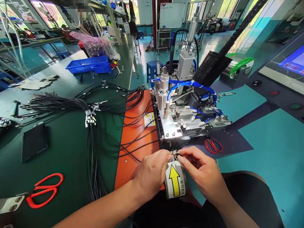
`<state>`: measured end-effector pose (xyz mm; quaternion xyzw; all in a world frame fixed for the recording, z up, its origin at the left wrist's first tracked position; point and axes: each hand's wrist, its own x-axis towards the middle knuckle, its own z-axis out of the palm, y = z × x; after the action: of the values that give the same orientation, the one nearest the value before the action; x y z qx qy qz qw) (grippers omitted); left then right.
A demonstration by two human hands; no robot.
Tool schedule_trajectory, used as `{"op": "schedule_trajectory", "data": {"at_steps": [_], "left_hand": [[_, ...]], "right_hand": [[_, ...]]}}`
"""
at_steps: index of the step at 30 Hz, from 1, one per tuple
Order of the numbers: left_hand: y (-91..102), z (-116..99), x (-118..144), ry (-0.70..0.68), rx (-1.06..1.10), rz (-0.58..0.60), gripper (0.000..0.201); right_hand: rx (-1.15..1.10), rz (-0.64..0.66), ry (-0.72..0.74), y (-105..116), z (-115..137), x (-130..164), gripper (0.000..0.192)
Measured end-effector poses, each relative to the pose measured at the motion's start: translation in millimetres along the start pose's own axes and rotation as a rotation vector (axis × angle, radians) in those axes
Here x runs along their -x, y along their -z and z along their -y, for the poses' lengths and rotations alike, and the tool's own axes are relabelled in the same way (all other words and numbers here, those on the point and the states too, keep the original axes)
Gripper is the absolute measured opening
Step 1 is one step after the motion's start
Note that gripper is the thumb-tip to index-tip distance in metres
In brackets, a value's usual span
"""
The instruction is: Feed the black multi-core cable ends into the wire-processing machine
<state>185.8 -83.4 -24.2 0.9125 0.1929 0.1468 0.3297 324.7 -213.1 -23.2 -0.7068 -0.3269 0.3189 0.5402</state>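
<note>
Two red scissors (pixel 45 189), two hands (pixel 175 172)

Daylight is flooding in thru the far windows (pixel 54 15), glaring on the glossy teal floor (pixel 273 148); wide-angle distortion is bending edges, bkgd softening.

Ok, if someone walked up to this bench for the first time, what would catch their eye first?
Probably the two hands, left hand and right hand, pinching the small coloured wire ends together at the front edge of the metal machine with its blue hoses. Just beneath them sits a bright yellow arrow label. To the left, a big bundle of black cables sprawls across the green bench, with red scissors near its front edge.
</note>
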Motion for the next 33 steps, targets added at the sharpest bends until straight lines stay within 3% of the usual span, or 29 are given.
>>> {"op": "schedule_trajectory", "data": {"at_steps": [10, 20, 25, 33], "left_hand": [[0.0, -1.3, 0.9, 0.041, 0.019, -0.036, 0.021], [1.5, -3.6, 0.0, 0.059, 0.031, -0.016, 0.023], [1.4, -4.5, -0.7, 0.068, 0.03, -0.018, 0.023], [0.4, -3.4, -0.8, 0.036, -0.009, -0.025, 0.021]], "right_hand": [[-0.04, -0.094, -0.045, 1.4, 5.0, 1.8, 0.026], [-0.098, -0.036, -0.086, -3.8, 5.7, 1.0, 0.025], [-0.013, -0.053, -0.016, -3.1, 4.6, 2.6, 0.02], [0.294, -0.165, 0.265, -5.2, 7.0, 2.6, 0.009]]}}
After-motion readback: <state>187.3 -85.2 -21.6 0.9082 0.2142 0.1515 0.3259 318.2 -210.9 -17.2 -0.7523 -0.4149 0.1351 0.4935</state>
